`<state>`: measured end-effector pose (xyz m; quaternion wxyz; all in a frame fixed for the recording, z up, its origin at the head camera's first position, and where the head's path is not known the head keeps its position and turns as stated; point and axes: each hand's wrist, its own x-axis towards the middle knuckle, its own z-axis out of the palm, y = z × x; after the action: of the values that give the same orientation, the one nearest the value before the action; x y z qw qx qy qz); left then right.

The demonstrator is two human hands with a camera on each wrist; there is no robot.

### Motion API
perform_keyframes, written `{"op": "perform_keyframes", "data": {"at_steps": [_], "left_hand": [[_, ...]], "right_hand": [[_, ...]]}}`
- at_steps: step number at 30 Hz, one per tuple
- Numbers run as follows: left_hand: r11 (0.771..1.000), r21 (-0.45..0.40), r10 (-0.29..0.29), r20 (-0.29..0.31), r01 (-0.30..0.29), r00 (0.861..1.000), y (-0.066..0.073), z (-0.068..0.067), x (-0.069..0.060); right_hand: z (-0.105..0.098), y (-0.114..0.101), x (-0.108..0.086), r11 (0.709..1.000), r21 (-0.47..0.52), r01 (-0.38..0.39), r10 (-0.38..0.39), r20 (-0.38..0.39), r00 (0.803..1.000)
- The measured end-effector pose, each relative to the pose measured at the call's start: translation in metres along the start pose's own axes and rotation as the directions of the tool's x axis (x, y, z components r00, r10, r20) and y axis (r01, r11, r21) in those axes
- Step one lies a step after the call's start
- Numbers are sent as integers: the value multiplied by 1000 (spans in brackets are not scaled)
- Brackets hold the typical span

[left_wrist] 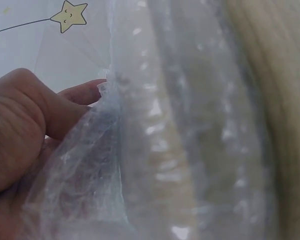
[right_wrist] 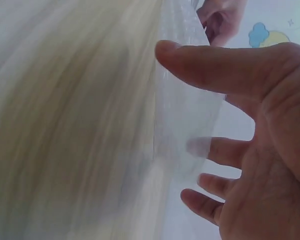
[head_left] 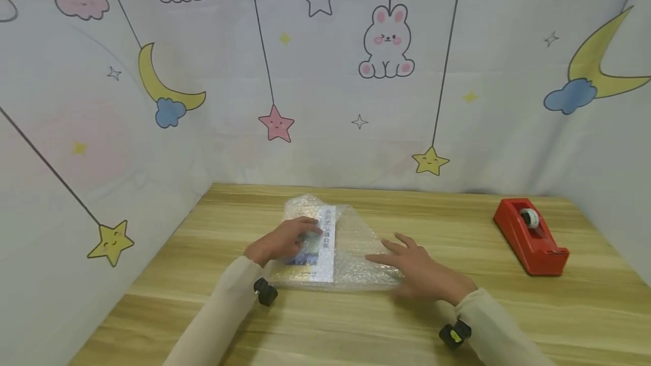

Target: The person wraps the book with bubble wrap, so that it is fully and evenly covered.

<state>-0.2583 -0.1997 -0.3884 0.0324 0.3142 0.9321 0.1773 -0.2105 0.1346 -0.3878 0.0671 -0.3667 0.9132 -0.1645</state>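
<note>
My bubble wrap (head_left: pixel 356 264) is clear, glossy and crumpled, spread on the tabletop (head_left: pixel 437 219) with its farthest part just short of the far edge. Its far-right side slopes diagonally. The book (head_left: pixel 328 267) lies flat within its left part, cover up, showing a bluish picture and, along the right, a white strip with dark characters running downward; I can't tell how much of it the wrap covers. My left hand (head_left: pixel 281 239) reaches over the book, thumb and finger pinching the wrap, which rises in folds. My right hand (head_left: pixel 422 273) is at the wrap's right end, fingers spread, one showing through the film.
</note>
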Motion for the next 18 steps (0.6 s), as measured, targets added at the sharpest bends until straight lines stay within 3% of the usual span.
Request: {"op": "perform_keyframes", "data": {"at_steps": [10,18], "left_hand": [[1000,-8,-1,-3,1,1000,1,1,0],[999,-30,-15,-7,15,1000,4,1,-1]], "right_hand": [[6,26,-22,998,11,58,-57,-110,992],[11,32,-31,991,-26,132,-134,-273,953]]}}
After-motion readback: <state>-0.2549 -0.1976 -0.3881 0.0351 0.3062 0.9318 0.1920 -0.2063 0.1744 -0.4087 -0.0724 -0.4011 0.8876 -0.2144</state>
